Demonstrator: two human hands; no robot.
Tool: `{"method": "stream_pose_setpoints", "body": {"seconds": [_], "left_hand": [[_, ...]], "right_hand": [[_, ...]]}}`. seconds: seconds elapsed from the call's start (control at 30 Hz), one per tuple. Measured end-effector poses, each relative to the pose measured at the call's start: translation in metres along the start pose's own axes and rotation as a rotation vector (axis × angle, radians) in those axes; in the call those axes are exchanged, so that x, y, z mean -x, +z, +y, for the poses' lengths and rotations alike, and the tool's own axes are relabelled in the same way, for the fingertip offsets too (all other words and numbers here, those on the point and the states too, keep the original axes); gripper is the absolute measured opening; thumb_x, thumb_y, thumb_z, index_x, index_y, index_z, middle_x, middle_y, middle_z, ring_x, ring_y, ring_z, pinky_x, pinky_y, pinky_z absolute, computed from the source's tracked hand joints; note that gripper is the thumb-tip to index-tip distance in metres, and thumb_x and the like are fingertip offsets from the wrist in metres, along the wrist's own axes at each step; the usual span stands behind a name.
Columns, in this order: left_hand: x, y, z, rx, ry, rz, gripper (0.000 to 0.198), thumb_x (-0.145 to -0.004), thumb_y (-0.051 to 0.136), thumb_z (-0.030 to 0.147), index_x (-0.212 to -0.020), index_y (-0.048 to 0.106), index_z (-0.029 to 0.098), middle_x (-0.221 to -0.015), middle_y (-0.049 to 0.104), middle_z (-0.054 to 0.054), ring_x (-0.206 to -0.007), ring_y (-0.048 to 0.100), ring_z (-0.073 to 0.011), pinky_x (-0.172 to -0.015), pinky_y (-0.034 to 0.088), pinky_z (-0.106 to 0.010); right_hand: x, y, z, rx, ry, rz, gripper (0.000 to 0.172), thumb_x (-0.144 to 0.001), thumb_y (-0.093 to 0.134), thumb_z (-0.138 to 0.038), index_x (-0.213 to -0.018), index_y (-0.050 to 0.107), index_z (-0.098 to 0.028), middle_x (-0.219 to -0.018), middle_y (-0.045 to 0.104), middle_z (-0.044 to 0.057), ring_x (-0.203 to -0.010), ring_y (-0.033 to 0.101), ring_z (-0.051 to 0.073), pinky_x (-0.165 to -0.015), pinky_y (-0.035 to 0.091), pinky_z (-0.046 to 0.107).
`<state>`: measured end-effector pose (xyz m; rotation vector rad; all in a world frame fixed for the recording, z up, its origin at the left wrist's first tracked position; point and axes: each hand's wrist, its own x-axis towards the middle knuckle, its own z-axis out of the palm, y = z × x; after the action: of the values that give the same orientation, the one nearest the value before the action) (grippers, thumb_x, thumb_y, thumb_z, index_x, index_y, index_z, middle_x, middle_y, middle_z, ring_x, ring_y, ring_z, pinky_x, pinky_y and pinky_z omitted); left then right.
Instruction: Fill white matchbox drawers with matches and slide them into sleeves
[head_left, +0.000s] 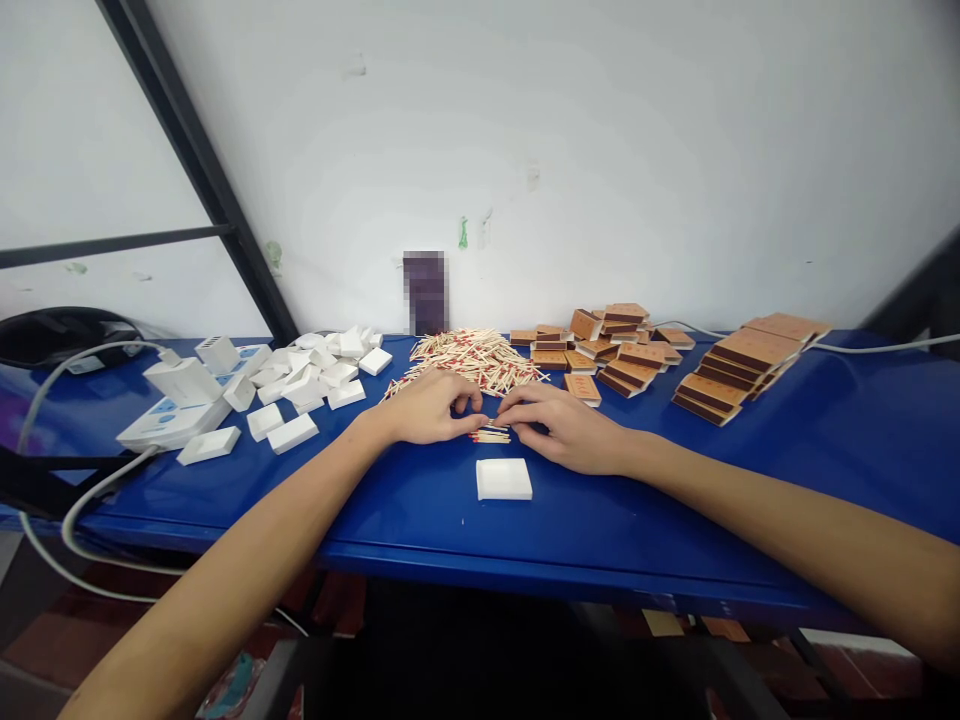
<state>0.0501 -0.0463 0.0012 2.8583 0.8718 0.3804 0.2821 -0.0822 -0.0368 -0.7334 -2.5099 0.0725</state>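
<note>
In the head view, my left hand and my right hand meet fingertip to fingertip at the front of a large heap of red-tipped matches. Both are closed, thumbs and fingers pinched at the ends of a few matches between them. Just below the fingertips, a small row of matches lies side by side on the blue table. Nearer to me sits a white matchbox tray, apart from both hands. The fingers partly hide the matches they hold.
White matchbox trays are piled at the left, by a white power strip with cables. Brown matchbox sleeves lie heaped at the back right, with a leaning stack of sleeves farther right. A pixelated dark object stands against the wall.
</note>
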Motion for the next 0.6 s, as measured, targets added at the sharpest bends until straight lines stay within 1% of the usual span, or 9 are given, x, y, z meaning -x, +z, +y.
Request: {"method": "stream_pose_setpoints", "body": {"seconds": [0.07, 0.13, 0.23, 0.33, 0.47, 0.6], "left_hand": [[0.0002, -0.0007, 0.0003, 0.004, -0.002, -0.008, 0.021, -0.085, 0.057, 0.036, -0.082, 0.065, 0.017, -0.072, 0.061, 0.000, -0.067, 0.053, -0.0135, -0.067, 0.037, -0.027], [0.0004, -0.0015, 0.0002, 0.011, -0.007, -0.016, 0.015, -0.080, 0.058, 0.028, -0.083, 0.066, 0.017, -0.071, 0.060, 0.001, -0.066, 0.053, -0.0133, -0.066, 0.037, -0.027], [0.0005, -0.0020, -0.0005, 0.021, -0.013, -0.021, 0.017, -0.074, 0.057, 0.021, -0.086, 0.067, 0.017, -0.071, 0.061, 0.001, -0.065, 0.053, -0.0132, -0.066, 0.038, -0.027], [0.0005, -0.0017, -0.0015, 0.025, -0.021, -0.025, 0.019, -0.073, 0.056, 0.022, -0.088, 0.068, 0.017, -0.071, 0.060, 0.001, -0.065, 0.053, -0.0133, -0.066, 0.038, -0.027], [0.0007, -0.0015, -0.0016, 0.028, -0.024, -0.032, 0.018, -0.074, 0.057, 0.023, -0.087, 0.067, 0.017, -0.072, 0.060, 0.001, -0.066, 0.053, -0.0130, -0.065, 0.038, -0.026], [0.0010, -0.0024, 0.0004, 0.019, -0.012, -0.031, 0.018, -0.079, 0.059, 0.032, -0.086, 0.066, 0.017, -0.074, 0.060, 0.000, -0.067, 0.053, -0.0127, -0.065, 0.037, -0.027]], "right_hand": [[0.0000, -0.0002, -0.0005, -0.004, 0.002, 0.002, 0.031, -0.091, 0.047, -0.011, -0.108, 0.072, -0.018, -0.107, 0.068, 0.011, -0.100, 0.062, 0.024, -0.087, 0.051, 0.042], [0.0002, -0.0003, -0.0007, -0.010, 0.004, 0.005, 0.031, -0.090, 0.047, -0.010, -0.107, 0.072, -0.018, -0.107, 0.068, 0.011, -0.099, 0.062, 0.024, -0.087, 0.051, 0.042], [0.0005, -0.0003, -0.0005, -0.015, 0.006, 0.000, 0.030, -0.090, 0.047, -0.011, -0.105, 0.072, -0.018, -0.107, 0.068, 0.011, -0.099, 0.062, 0.023, -0.088, 0.051, 0.042], [0.0006, -0.0003, -0.0002, -0.018, 0.011, -0.009, 0.029, -0.091, 0.048, -0.012, -0.105, 0.072, -0.018, -0.108, 0.067, 0.011, -0.100, 0.061, 0.023, -0.089, 0.051, 0.043], [0.0003, -0.0001, 0.0003, -0.018, 0.015, -0.015, 0.029, -0.091, 0.048, -0.011, -0.106, 0.072, -0.018, -0.109, 0.067, 0.011, -0.100, 0.061, 0.023, -0.089, 0.051, 0.042], [0.0003, 0.0000, 0.0001, -0.011, 0.014, -0.008, 0.029, -0.091, 0.048, -0.013, -0.104, 0.073, -0.018, -0.108, 0.068, 0.011, -0.100, 0.062, 0.024, -0.088, 0.051, 0.043]]}}
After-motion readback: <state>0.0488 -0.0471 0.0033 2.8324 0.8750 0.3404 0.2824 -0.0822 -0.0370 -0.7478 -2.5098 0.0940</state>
